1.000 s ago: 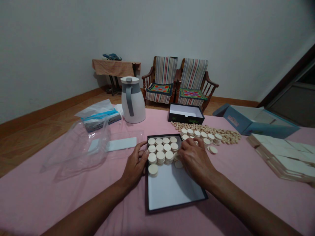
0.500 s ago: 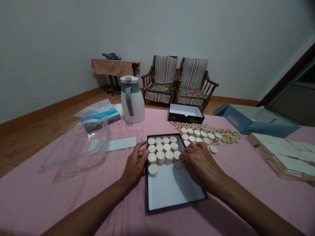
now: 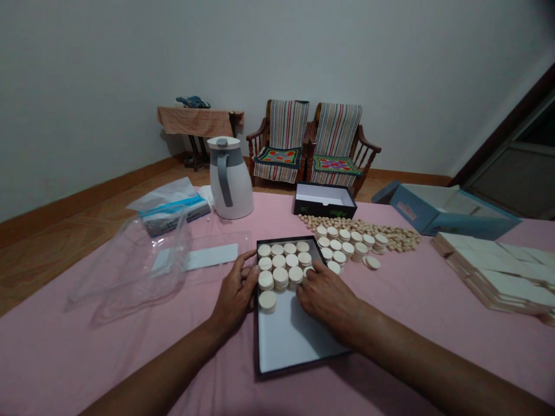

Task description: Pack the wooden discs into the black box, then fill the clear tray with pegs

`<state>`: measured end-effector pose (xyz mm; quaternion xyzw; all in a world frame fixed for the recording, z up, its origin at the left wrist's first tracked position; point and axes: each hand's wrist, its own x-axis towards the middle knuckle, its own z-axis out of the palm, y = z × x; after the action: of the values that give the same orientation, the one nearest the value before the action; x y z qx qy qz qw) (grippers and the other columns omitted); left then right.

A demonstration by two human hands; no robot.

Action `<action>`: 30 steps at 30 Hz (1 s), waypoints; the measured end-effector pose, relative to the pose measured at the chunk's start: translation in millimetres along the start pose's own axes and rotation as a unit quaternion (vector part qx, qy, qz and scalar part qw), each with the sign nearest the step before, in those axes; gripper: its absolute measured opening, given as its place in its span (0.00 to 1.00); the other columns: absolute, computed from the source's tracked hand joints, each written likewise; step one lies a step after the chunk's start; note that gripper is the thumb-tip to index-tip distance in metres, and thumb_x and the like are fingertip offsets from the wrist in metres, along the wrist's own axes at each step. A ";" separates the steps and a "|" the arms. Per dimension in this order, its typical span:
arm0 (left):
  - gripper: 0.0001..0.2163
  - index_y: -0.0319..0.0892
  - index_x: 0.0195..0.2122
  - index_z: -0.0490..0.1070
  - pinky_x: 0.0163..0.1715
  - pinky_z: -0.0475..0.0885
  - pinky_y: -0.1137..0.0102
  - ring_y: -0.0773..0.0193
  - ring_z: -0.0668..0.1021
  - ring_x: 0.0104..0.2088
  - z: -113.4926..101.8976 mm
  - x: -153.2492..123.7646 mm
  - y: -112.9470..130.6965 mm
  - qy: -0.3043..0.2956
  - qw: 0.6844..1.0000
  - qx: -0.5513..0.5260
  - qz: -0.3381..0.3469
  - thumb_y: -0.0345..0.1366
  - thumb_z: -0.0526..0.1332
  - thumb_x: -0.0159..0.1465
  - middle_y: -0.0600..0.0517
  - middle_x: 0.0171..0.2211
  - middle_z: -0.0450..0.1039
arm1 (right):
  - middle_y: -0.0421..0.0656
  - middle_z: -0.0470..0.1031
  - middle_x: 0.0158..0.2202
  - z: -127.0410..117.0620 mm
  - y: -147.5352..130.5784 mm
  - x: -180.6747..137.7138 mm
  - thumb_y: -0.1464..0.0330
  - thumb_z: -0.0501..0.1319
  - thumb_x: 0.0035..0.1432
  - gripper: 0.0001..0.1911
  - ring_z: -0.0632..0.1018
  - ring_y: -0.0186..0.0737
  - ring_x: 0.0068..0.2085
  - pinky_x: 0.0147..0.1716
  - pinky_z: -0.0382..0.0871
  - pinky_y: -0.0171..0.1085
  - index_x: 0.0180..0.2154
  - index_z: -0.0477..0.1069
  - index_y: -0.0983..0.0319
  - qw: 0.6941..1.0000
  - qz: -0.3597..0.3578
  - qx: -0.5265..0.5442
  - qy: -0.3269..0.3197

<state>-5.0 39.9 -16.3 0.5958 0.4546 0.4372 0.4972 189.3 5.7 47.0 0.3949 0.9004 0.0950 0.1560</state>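
Pink cloth over a tabletop (image 3: 52, 346), with a shallow black-rimmed tray (image 3: 295, 341) near the middle, in front of the viewer. Toward the far end of the tray: stacks of pale round discs (image 3: 280, 276) in close rows, with one visible stack of the nearest row by the left wall. Of the two hands, left hand (image 3: 234, 294): curled on the tray's left rim, holding it, thumb beside the stacks. Right hand (image 3: 325, 300): over the tray's right side, fingers bent and drawn together at the right end of the third row; fingertips partly hidden, impossible to tell whether closed on a disc. Just beyond the right rim: loose disc stacks (image 3: 347, 248), then a long scatter of small wooden beads (image 3: 359, 224) before an open black box (image 3: 325, 209). Farther right: open blue box (image 3: 451, 219) behind layered pale wooden squares (image 3: 515, 277). To the left: clear plastic container (image 3: 151, 260), tissue pack (image 3: 173, 215) and upright white jug (image 3: 236, 188) with grey handle. Behind: two draped armchairs (image 3: 284, 138).
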 end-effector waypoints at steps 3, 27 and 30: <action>0.25 0.42 0.58 0.57 0.23 0.67 0.74 0.65 0.74 0.24 -0.1 0.1 1.4 0.006 1.000 0.001 0.002 0.48 0.55 0.64 0.51 0.30 0.75 | 0.51 0.78 0.34 5.4 1.1 0.9 0.76 0.59 0.54 0.06 0.74 0.45 0.36 0.42 0.56 0.44 0.32 0.75 0.66 1.000 -0.014 0.006 -0.021; 0.24 0.43 0.58 0.57 0.19 0.65 0.75 0.68 0.71 0.20 0.1 0.1 -1.0 0.006 1.000 0.005 0.005 0.48 0.55 0.64 0.53 0.28 0.74 | 0.52 0.78 0.33 4.1 -2.2 -16.2 0.76 0.56 0.56 0.10 0.73 0.47 0.39 0.38 0.55 0.44 0.32 0.77 0.66 0.991 0.078 0.099 -0.049; 0.24 0.43 0.58 0.57 0.20 0.66 0.74 0.69 0.70 0.19 0.2 0.5 -0.9 0.006 1.000 0.006 0.004 0.48 0.54 0.64 0.54 0.27 0.73 | 0.54 0.78 0.36 5.5 -2.6 -15.4 0.76 0.57 0.56 0.09 0.74 0.48 0.40 0.40 0.56 0.44 0.33 0.77 0.67 0.991 0.076 0.095 -0.054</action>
<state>-4.7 40.4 -17.2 0.5983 0.4575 0.4402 0.4889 199.4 -7.2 44.3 0.4801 0.8628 -0.0010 0.1583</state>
